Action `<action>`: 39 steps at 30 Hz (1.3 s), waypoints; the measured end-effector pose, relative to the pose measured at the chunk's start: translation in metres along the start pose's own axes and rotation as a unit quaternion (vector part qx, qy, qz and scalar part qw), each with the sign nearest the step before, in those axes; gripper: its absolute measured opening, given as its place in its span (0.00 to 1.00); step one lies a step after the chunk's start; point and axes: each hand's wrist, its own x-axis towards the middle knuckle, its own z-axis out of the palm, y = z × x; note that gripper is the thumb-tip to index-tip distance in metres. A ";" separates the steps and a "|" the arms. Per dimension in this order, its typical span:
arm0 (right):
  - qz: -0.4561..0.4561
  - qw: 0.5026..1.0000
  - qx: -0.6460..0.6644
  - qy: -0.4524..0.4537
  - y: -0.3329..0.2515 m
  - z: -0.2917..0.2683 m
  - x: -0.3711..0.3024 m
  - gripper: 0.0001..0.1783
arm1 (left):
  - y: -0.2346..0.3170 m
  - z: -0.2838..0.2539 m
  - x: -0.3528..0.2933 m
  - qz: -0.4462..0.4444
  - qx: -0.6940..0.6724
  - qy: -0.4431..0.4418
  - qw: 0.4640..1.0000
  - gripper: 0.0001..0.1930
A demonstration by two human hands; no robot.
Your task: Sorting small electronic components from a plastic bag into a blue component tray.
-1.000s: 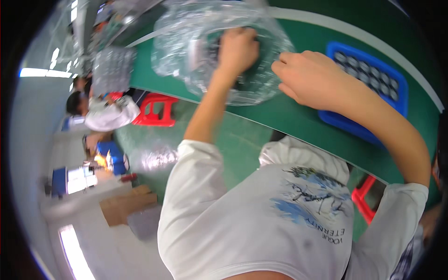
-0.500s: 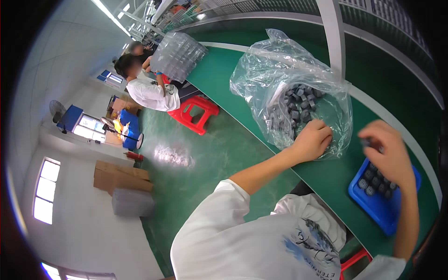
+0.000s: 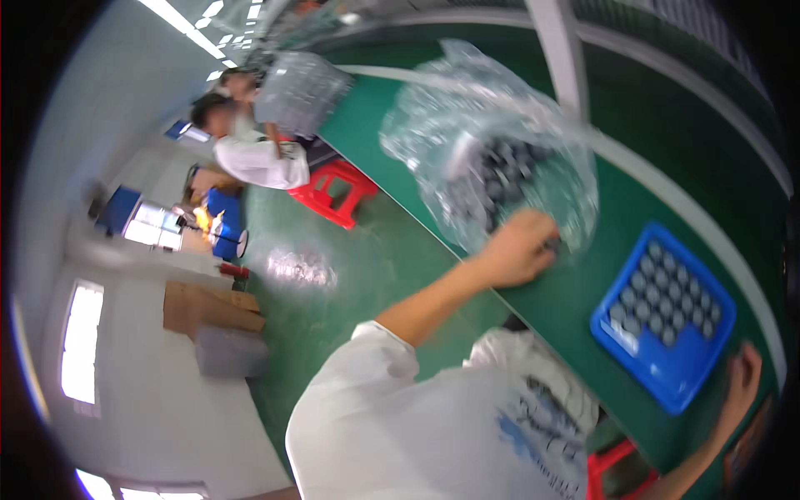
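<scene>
My left hand (image 3: pixel 521 247) is closed at the near edge of a clear plastic bag (image 3: pixel 575 179). A bit of a small dark part shows between its fingertips, partly hidden and blurred. Inside the bag lies a heap of small dark grey parts (image 3: pixel 508 171). To the right, a blue tray (image 3: pixel 658 379) rests on the green table, with several rows of round-topped dark grey parts (image 3: pixel 664 292) standing in it. My right hand (image 3: pixel 740 382) is beyond the tray's right side, by the table's edge, with its fingers apart and no part seen in them.
The green table (image 3: pixel 542 296) runs away to the upper left, with a pale post (image 3: pixel 557 58) at its back. Farther along, a person in a white shirt (image 3: pixel 262 161) sits near a stack of clear plastic trays (image 3: pixel 300 92) and a red stool (image 3: pixel 337 192). Cardboard boxes (image 3: pixel 208 308) stand by the wall.
My right hand has moved from above the tray to its right side, uncovering the rows of parts. My left hand has shifted slightly, and a dark part now shows in its fingers. The whole view has shifted.
</scene>
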 end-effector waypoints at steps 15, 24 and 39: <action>-0.292 0.906 -0.229 -0.205 -0.169 0.128 -0.064 0.10 | 0.139 0.040 0.020 0.221 -0.104 -0.032 0.969 0.09; -0.282 0.885 -0.246 -0.276 -0.147 0.147 -0.037 0.06 | 0.150 0.061 0.040 0.213 -0.037 -0.102 0.971 0.06; 0.067 0.840 -0.338 0.419 -0.019 -0.139 -0.086 0.30 | 0.149 0.052 0.043 0.161 -0.090 -0.078 0.980 0.08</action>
